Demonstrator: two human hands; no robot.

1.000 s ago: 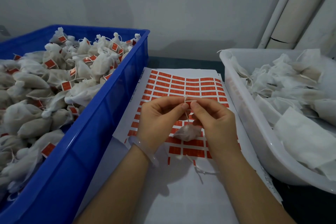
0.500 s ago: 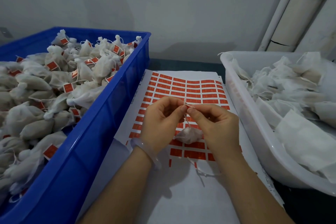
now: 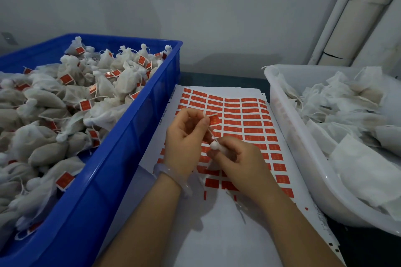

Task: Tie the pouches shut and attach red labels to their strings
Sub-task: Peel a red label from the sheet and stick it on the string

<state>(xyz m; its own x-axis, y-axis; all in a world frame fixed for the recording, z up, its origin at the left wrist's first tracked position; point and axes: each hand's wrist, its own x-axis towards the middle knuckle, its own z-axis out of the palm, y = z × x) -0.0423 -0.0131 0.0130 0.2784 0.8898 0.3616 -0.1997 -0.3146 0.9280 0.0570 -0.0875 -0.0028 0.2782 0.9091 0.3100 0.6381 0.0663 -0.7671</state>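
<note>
Crates take up most of what we see. A blue crate [image 3: 130, 147] on our left is heaped with tied pouches [image 3: 104, 84] that carry red tags. A white tub [image 3: 293, 136] on our right holds loose, flat pouches [image 3: 358, 158]. Between the two, a label sheet [image 3: 212, 234] lies on the dark desk [image 3: 217, 78], with rows of red labels across its far half and bare white paper nearer to us.

Over the sheet, our left hand [image 3: 184, 141] is raised, with a pale bracelet [image 3: 173, 178] on the wrist. Its thumb and forefinger are pressed together, pinching the string [image 3: 209, 131]. Our right hand [image 3: 238, 158] is just below and beside it, with its fingers curled round the pouch [image 3: 214, 145]. Only the pouch's bunched white neck pokes out; the hand hides the body.

The string runs taut from that neck up to the left fingertips. A tilted red label [image 3: 214, 119] shows at the string's upper end. We cannot tell whether it is stuck to the string.
</note>
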